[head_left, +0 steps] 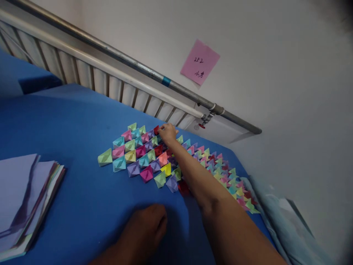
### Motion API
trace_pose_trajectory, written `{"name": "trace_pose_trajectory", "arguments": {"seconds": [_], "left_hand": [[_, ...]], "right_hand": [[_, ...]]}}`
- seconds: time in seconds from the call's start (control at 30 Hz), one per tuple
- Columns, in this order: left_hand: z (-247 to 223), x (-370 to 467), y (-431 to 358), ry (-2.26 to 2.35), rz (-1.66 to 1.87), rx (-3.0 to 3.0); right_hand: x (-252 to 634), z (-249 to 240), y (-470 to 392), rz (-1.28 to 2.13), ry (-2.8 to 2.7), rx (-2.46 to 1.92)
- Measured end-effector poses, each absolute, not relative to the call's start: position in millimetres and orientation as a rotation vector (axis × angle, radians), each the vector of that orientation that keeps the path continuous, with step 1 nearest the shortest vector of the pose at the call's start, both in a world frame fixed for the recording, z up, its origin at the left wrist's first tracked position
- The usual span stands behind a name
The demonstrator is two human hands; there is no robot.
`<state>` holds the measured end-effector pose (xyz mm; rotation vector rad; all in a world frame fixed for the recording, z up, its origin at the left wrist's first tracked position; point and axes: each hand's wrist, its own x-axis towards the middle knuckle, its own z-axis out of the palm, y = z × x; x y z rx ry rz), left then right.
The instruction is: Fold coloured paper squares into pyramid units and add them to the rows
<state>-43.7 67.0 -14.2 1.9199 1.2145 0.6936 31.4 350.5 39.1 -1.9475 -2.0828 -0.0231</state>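
Many folded paper boats in green, pink, blue, purple, yellow and red stand in close slanting rows on the blue table (91,195). My right hand (168,133) reaches across them to the back row, its fingers pinched at a small red paper boat (156,130). My right forearm hides part of the rows. Near the front of the table my left hand (150,224) rests curled, close to the front boats but apart from them; whether anything is inside it is hidden. A light green boat (105,158) stands at the left end of the rows.
A stack of coloured paper sheets (19,198) lies at the left. Behind the table run a white radiator (100,81) and a metal pipe (124,57). A pink note (200,62) is on the wall. Light blue cloth (286,224) lies at the right edge.
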Motion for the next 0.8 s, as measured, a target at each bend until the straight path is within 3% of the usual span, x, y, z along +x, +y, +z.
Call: {"name": "trace_pose_trajectory", "arguments": {"seconds": [0.8], "left_hand": [[-9.1,-47.1,69.3,1.187,0.709,1.825]], "right_hand": [[38.4,45.4,344.8,0.042,-2.035,-1.807]]}}
